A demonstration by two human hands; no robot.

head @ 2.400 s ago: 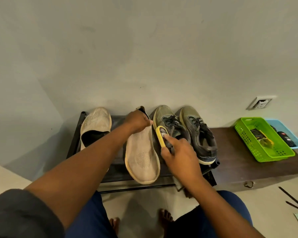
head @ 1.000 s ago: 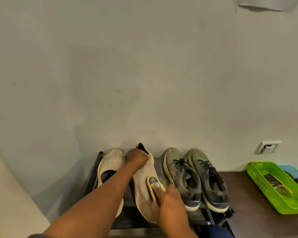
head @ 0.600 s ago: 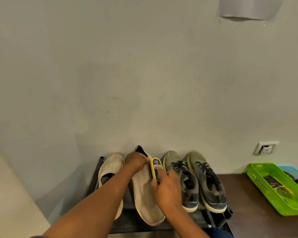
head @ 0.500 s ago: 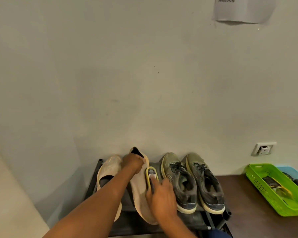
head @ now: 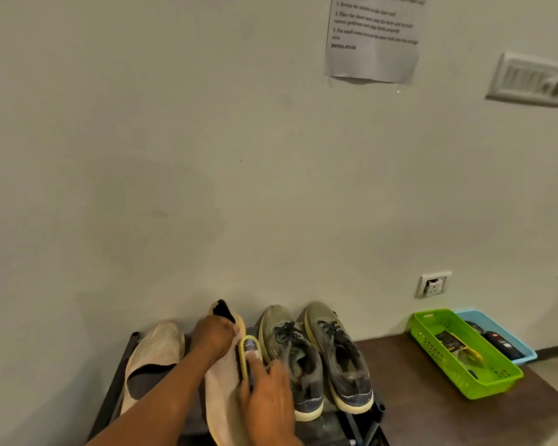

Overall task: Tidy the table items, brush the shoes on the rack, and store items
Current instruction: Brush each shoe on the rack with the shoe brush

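Shoes on rack: four in a row on the dark shoe rack (head: 110,391), against the wall
Wooden table (head: 432,397): just right of the rack, bearing two baskets
Cream slip-on pair: left shoe (head: 155,352) lies flat; right cream shoe (head: 223,391) is tilted on edge, heel raised
Olive lace-up pair (head: 316,355): side by side, right of the cream pair, untouched
Green basket (head: 484,381): holds a yellow-and-black item; blue basket (head: 525,352) sits just behind it with dark objects
Left hand (head: 211,338): curled round the heel end of the tilted cream shoe, steadying it
Right hand (head: 268,400): grasping the yellow brush (head: 248,349), forefinger laid along its back, bristles against the cream shoe's side
Step in hand: brushing stage, judged — second cream shoe under the brush
Next move calls for: strokes along the upper, then setting the shoe down flat and moving to the olive pair
Hidden or unclear: bristle contact covered by the brush body; rack front and toe of the tilted shoe cut off; wall notice (head: 372,37) text too blurred to read — basket contents not identifiable
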